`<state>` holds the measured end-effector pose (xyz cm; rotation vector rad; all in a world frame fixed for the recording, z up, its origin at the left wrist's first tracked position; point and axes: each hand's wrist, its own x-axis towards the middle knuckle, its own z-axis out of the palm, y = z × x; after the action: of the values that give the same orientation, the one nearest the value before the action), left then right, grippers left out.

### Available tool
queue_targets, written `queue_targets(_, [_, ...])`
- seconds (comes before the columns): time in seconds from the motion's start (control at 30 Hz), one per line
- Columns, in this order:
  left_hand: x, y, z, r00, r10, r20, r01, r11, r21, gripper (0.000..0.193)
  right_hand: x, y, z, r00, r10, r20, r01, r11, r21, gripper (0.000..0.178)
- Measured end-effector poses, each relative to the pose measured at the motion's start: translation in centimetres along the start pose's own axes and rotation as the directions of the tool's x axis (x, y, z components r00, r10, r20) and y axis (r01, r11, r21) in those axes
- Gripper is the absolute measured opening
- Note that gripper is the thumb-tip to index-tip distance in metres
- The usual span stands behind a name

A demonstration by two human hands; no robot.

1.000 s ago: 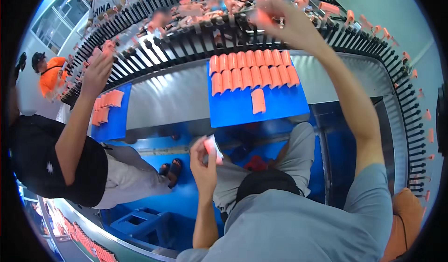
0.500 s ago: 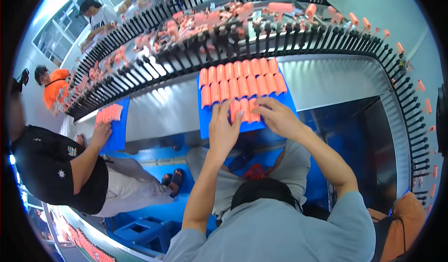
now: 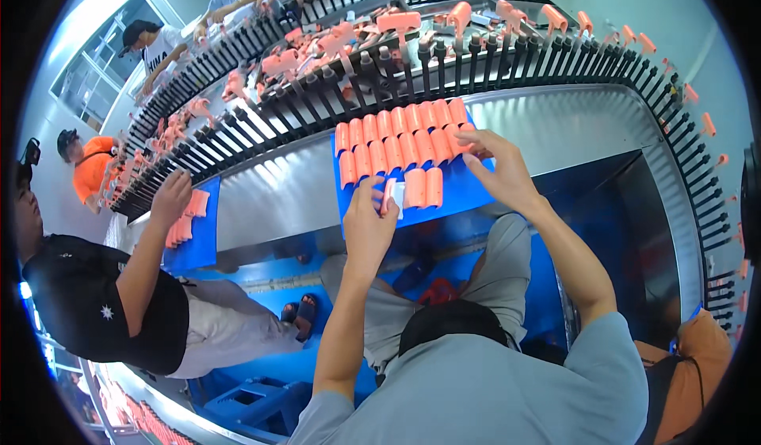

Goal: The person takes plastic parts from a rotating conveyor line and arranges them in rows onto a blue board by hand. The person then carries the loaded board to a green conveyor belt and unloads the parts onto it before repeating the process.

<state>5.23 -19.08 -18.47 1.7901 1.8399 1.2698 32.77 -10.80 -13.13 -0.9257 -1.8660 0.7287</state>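
Coral-pink curved shells (image 3: 400,120) lie in two long rows on a blue board (image 3: 452,195), with a short third row (image 3: 424,187) at its near side. My left hand (image 3: 367,227) is closed around one shell (image 3: 389,195) at the left of that short row; a white face shows on its side. Over the board's right edge, my right hand (image 3: 505,171) is open, thumb and fingers apart. Its fingertips are at the right end of the middle row; whether they touch the last shell I cannot tell.
Beyond the metal table (image 3: 571,128) curves a conveyor with black upright pegs (image 3: 404,76), some carrying coral parts. A co-worker (image 3: 95,302) on the left works at another blue board (image 3: 204,235). A blue stool (image 3: 254,405) stands behind. Other people are at the far left.
My right hand has moved right and away from the short row to the end of the middle row. The shell at my left hand is now turned, showing white. The co-worker's hand has risen.
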Motion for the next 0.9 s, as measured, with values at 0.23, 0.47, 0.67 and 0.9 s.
queue_targets(0.23, [-2.0,-0.8,-2.2,0.977,-0.194,-0.086,0.182,0.974,-0.132,0.030,-7.0,-1.9,5.2,0.994,0.114,0.004,-0.114,0.989,0.090,0.032])
queue_targets(0.47, [-6.1,2.7,0.3,0.984,-0.178,-0.024,0.147,0.874,-0.464,0.022,-7.8,-5.3,10.4,0.947,0.270,0.173,-0.319,0.852,0.415,0.045])
queue_targets(0.67, [-6.6,3.5,1.1,0.997,0.025,-0.076,-0.048,0.943,-0.328,0.019,-8.6,-4.3,10.0,0.896,0.406,0.178,-0.420,0.649,0.635,0.058])
queue_targets(0.9, [-3.1,3.0,2.1,0.984,0.003,-0.177,-0.025,0.992,-0.124,0.033,-7.2,-2.2,6.3,0.878,0.407,-0.252,-0.331,0.896,0.296,0.055])
